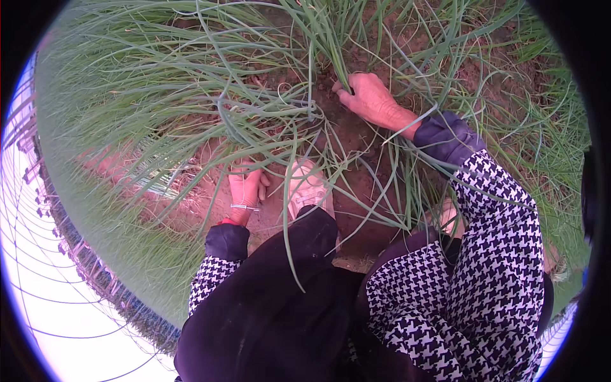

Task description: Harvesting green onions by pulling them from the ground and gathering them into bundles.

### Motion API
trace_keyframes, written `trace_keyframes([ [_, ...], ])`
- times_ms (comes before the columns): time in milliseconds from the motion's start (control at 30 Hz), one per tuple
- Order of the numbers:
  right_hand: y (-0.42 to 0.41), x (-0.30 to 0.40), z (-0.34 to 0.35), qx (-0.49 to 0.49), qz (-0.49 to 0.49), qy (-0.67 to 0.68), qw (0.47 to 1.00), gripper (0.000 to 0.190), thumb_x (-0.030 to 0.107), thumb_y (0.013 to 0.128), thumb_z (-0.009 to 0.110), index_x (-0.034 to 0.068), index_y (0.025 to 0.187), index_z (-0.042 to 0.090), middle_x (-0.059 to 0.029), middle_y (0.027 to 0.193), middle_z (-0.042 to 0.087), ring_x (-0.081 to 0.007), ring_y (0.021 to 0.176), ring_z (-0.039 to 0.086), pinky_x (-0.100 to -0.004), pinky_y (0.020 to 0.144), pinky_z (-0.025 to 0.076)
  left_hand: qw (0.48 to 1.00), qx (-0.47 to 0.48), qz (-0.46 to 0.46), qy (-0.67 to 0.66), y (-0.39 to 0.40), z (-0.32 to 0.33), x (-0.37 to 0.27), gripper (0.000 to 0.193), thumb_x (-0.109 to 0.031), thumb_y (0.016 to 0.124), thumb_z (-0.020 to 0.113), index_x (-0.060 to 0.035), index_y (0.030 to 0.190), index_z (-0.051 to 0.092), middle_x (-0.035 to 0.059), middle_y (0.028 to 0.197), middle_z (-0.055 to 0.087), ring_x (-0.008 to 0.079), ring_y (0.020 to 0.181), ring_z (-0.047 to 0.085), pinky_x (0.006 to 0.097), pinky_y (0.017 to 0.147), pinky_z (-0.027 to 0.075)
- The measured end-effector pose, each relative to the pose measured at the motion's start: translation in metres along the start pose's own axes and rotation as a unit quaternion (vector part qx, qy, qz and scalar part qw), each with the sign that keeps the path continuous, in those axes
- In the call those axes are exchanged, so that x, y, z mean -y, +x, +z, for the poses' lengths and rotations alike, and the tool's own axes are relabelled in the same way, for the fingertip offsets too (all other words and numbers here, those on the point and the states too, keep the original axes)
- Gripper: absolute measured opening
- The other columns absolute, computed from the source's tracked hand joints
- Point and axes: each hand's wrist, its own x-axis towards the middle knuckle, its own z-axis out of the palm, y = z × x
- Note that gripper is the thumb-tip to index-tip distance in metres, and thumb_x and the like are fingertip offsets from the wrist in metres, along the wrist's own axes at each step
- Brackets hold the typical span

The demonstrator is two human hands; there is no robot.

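My right hand [370, 98] is closed around a bunch of green onion leaves [334, 45], low down near the soil. The leaves rise from the grip towards the top of the view. To the left, my left hand [246, 184] hangs low beside my shoe, its fingers curled. Long onion leaves [267, 155] cross in front of it and hide part of the fingers, so whether it holds any is unclear. A bracelet [244, 207] circles that wrist.
Brown soil [351, 129] shows between the plants. My pale shoe [310, 186] stands among drooping leaves. Dense onion plants [119, 81] spread left, with more plants [530, 119] at right. Pale-stalked onions [164, 179] are by the left row. Curved greenhouse framing [52, 298] shows at the far left.
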Motion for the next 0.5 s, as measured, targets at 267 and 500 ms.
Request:
trace_keyframes([
  [267,-0.007,0.018,0.043,0.048,-0.137,-0.092,0.985,0.024,0.01,0.07,0.063,-0.005,0.088,0.057,-0.0226,0.082,0.058,-0.0415,0.081,0.057,-0.047,0.071,0.047,0.99,-0.056,0.12,-0.046,0.011,-0.006,0.034,0.016,-0.011,0.086,0.054,0.0023,0.078,0.057,0.007,0.053,0.056,0.011,0.031,0.043,0.0239,0.029,0.03],
  [500,-0.022,-0.009,0.039,-0.025,-0.036,0.061,0.997,0.023,0.018,0.079,0.065,-0.003,0.088,0.061,-0.0196,0.072,0.058,-0.0368,0.07,0.057,-0.0404,0.064,0.045,0.985,0.024,0.076,0.152,-0.002,0.001,-0.001,0.019,-0.013,0.088,0.054,0.0009,0.075,0.056,0.006,0.053,0.055,0.0101,0.032,0.043,0.0235,0.031,0.032],
])
